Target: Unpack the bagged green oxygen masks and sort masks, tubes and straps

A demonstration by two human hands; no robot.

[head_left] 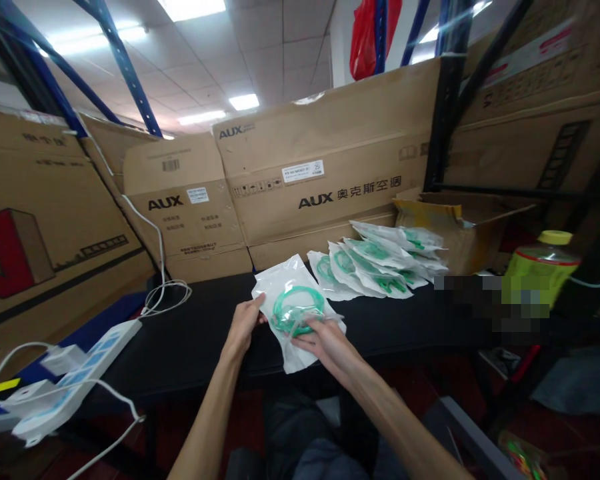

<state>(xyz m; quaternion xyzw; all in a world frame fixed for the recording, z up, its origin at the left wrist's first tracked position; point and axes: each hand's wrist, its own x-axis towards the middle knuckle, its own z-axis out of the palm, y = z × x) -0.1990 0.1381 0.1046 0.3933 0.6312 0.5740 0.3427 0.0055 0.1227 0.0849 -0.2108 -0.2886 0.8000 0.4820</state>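
A white pouch [286, 272] with coiled green tubing [295, 294] is held above the near edge of the black tabletop. My left hand [248, 322] pinches the pouch's left edge, thumb on top. My right hand [329, 343] is closed at the lower part of the coil, where a clear plastic piece [300, 316] shows beside the fingertips. Whether those fingers are inside the pouch or over it, I cannot tell. Behind and to the right lies an overlapping row of similar pouches [375, 257], each with green tubing showing.
A white power strip [87, 377] with plugs and cables lies at the left. Large cardboard boxes [330, 153] wall off the back. An open carton [430, 217] stands at the back right, near a yellow-capped bottle [543, 267]. Blue metal uprights [123, 60] rise behind.
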